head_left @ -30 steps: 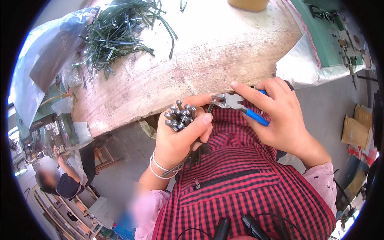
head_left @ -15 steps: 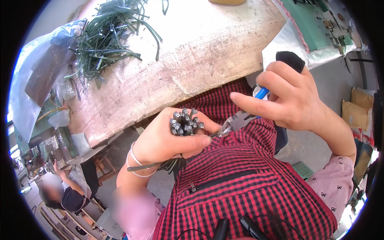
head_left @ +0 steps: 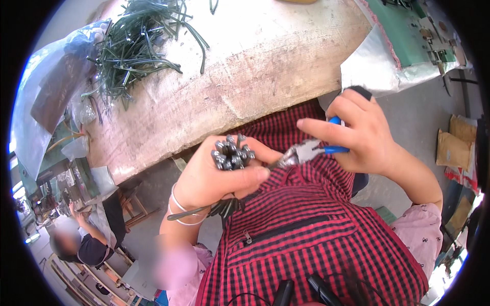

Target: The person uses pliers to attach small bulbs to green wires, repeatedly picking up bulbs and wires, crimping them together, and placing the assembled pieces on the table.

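Note:
My left hand (head_left: 200,171) is closed round a bundle of dark cables (head_left: 232,158). Their grey, metallic-looking ends bunch above the thumb, and the tails (head_left: 224,208) hang out under the wrist. Pliers (head_left: 307,152) with blue handles are in my right hand (head_left: 365,133), whose index finger stretches out along the upper side. The pliers' jaws meet a single dark strand held at my left thumb and fingertip; blur hides whether they bite on it. Something black (head_left: 360,92) shows by the right hand's far fingers.
A worn, pale table (head_left: 245,71) lies ahead, with a heap of dark green cables (head_left: 135,51) at its far left beside a clear plastic bag (head_left: 51,86). A green machine (head_left: 403,35) stands at the far right. Brown packages (head_left: 451,150) sit on the right. A co-worker (head_left: 84,245) is at lower left.
The right hand has come lower and slightly left, and the pliers' handles are spread wider apart. The left hand has shifted only slightly.

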A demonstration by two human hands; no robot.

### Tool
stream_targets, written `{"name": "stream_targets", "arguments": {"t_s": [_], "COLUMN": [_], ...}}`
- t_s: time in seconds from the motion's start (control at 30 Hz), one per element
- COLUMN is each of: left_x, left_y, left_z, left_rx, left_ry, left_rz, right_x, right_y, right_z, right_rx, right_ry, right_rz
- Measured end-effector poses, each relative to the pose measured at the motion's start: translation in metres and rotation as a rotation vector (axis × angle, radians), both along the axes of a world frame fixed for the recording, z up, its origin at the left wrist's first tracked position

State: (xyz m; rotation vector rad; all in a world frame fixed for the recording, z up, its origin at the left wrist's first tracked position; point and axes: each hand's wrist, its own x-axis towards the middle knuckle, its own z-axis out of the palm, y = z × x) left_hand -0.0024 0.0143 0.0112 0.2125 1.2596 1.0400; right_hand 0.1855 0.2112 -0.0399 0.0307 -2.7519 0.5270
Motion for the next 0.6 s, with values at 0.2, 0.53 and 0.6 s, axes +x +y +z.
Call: {"name": "stream_targets", "arguments": {"t_s": [0.2,0.53,0.6], "left_x": [0.008,-0.084,-0.128], "left_y": [0.004,0.056,0.089], "left_z": [-0.02,-0.041,-0.056], "left_rx": [-0.017,0.042,-0.147], "left_ry": [0.16,1.652,2.002], "left_rz": [0.053,0.014,-0.144], "right_x": [-0.006,0.021,0.013], "right_y": [0.006,-0.013,-0.023], "right_z": [0.013,-0.029,-0.031], "right_rx": [0.245,-0.691,-0.67], "right_ry": [-0.055,-0.204,-0.198], "right_rz": [0.009,-0.189,-0.091]}}
